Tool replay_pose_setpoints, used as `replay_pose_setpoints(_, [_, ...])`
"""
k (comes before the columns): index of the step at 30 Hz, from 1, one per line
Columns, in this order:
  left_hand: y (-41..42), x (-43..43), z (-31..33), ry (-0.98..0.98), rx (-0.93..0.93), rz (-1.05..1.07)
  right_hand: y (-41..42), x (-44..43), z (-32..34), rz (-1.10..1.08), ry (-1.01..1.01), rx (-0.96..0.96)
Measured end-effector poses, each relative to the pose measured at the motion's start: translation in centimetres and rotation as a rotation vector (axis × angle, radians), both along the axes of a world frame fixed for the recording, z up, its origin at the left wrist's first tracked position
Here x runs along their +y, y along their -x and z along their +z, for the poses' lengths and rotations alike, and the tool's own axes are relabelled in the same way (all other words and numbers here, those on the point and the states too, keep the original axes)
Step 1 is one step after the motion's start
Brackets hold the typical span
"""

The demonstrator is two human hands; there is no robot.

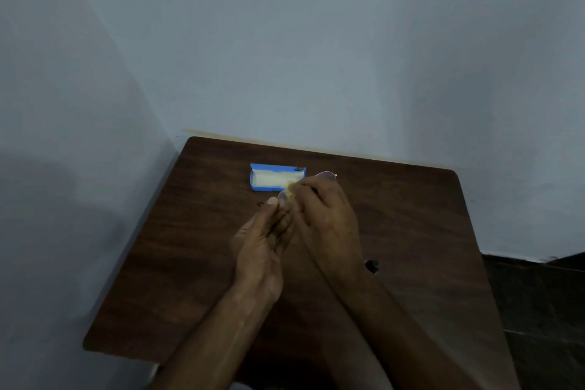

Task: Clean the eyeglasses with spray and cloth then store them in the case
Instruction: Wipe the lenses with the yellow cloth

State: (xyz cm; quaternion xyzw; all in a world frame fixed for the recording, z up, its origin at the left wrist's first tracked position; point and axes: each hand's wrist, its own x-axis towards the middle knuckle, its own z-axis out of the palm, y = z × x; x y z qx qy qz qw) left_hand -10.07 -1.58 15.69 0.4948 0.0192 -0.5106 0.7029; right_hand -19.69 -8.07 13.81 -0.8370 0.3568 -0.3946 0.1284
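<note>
Blue, yellow, brown.
You see a blue rectangular case point(267, 189) lined cream, a yellow cloth point(290, 190), a dark brown wood-grain table point(190, 247).

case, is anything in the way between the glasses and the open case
Nothing visible does. The case lies open on the table just beyond the hands, its pale lining bare where it shows. The left hand holds the glasses; the right hand holds the cloth against them.
</note>
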Motion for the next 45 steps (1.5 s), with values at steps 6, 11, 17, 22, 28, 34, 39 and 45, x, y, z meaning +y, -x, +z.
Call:
replay_pose_setpoints(6, [0.4,-0.2,-0.3,-0.048,-0.054,0.019,-0.1,1.1,-0.3,0.054,-0.136,0.03])
replay_pose_setpoints(11, [0.7,-0.5,-0.1,-0.047,-0.014,0.0,0.9,0.1,-0.4,-0.038,-0.115,-0.053])
replay_pose_setpoints(17, [0.7,-0.8,0.1,-0.032,-0.002,0.0,1.6,1.1,-1.3,0.049,-0.113,0.002])
replay_pose_setpoints(22, [0.6,-0.7,0.0,-0.033,-0.005,-0.001,1.5,0.5,-1.2,0.03,-0.206,-0.055])
replay_pose_setpoints(28, [0.9,-0.3,0.0,-0.035,-0.014,0.0,1.8,-0.5,-1.0,-0.036,-0.156,-0.094])
replay_pose_setpoints(34, [1.0,0.2,0.5,-0.016,-0.094,0.016,1.1,1.0,-0.3,0.099,-0.072,0.004])
replay_pose_setpoints(39, [0.9,0.5,0.3,-0.026,-0.056,0.011,1.4,-0.2,0.0,-0.078,-0.108,-0.04])
replay_pose_setpoints(45, [0.4,0.9,0.3,-0.026,-0.047,0.032,2.1,0.3,-0.6,-0.004,-0.192,-0.125])
